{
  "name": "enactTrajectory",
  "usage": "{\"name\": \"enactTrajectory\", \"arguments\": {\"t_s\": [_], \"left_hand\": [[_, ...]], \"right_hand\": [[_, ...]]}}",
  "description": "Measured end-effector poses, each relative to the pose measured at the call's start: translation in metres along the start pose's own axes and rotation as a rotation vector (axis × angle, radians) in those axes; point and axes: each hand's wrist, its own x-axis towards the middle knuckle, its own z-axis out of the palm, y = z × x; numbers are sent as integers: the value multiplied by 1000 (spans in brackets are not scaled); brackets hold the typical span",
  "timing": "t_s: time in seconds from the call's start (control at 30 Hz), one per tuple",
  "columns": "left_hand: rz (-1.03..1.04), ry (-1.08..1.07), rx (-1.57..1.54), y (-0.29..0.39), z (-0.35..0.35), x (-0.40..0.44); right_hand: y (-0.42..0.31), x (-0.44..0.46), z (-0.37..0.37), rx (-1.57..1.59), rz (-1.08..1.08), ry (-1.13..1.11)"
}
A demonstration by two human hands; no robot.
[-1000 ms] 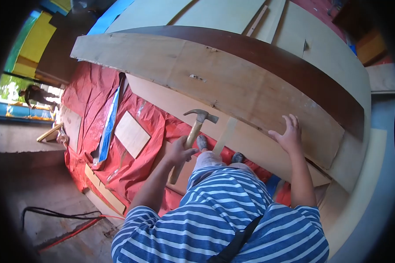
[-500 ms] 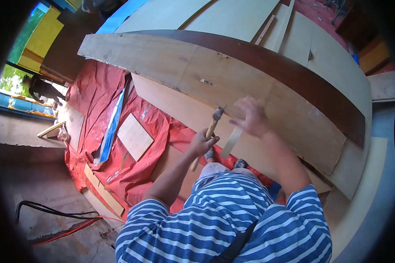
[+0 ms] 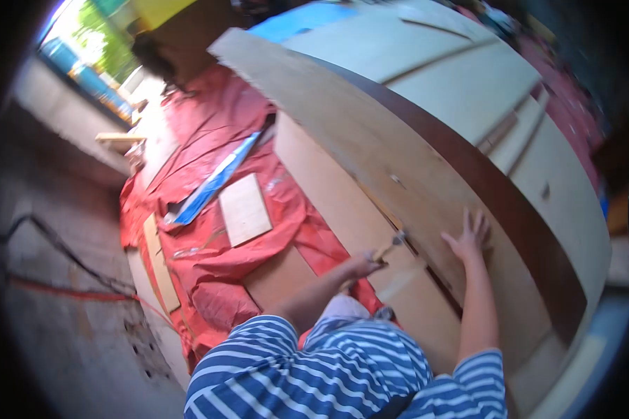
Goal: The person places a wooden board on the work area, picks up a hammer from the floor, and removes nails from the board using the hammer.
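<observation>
My left hand [image 3: 363, 266] is wrapped round the wooden handle of a hammer [image 3: 383, 251]. The hammer's metal head is close to the near edge of a long light-brown wooden board [image 3: 356, 126]. On that board's face my right hand [image 3: 470, 241] lies with fingers spread, holding nothing. A dark reddish-brown strip [image 3: 461, 167] runs along the board's far side. Below the near edge is a paler panel [image 3: 321, 174], with a dark narrow gap between the two near the hammer. Motion blurs the view somewhat.
Creased red sheeting [image 3: 210, 140] covers the floor at left, bearing a small rectangular board [image 3: 246, 211] and a blue-and-white strip [image 3: 220, 178]. Large pale sheets [image 3: 447, 84] lie beyond the dark strip. Black cable [image 3: 66, 253] crosses the grey surface at lower left. Another person [image 3: 154, 56] is at upper left.
The view has turned, so the board slants more steeply. My right hand, raised and blurred before, now rests spread on the board. The hammer remains in my left hand.
</observation>
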Motion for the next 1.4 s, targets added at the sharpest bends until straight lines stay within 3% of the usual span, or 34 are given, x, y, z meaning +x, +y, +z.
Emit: {"name": "enactTrajectory", "arguments": {"t_s": [0.07, 0.3, 0.4, 0.5, 0.63, 0.73, 0.8, 0.83, 0.93, 1.07, 1.13, 1.17, 1.27, 1.33, 1.4], "left_hand": [[-73, -72, 22, 39, -20, -18], [-64, 123, 79, 85, -22, -51], [-256, -2, 97, 118, -38, -42], [-476, -202, -177, 146, -63, -33], [-208, -267, 208, 120, -72, -41], [-247, -260, 146, 131, -78, -74], [-221, -272, -202, 122, -76, -78], [-262, -258, -284, 134, -79, -82], [-298, -119, -147, 97, -74, -56], [-232, 6, 2, 77, -66, -56], [-123, 85, 53, 64, -53, -48], [-37, 187, 129, 26, -40, -30], [34, 248, -26, 72, -30, -46], [-81, 309, -249, 93, -16, -52], [-125, 387, -265, 97, -5, -50]], "right_hand": [[-19, -17, -29, -28, 91, -114], [-29, -30, -32, -60, 109, -120], [-27, -31, -35, -35, 103, -118], [-20, -30, -30, -46, 81, -113], [-21, -35, -41, -40, 78, -111], [-19, -42, -52, -23, 72, -121], [-18, -46, -53, -9, 67, -134], [-16, -46, -51, -3, 65, -136], [-17, -46, -55, 10, 61, -135], [-15, -43, -47, 38, 65, -115], [-13, -40, -47, 45, 69, -125], [-15, -39, -49, 46, 69, -149], [-19, -40, -47, 90, 69, -110], [-14, -31, -30, -9, 80, -133], [-18, -33, -29, -46, 91, -151]]}}
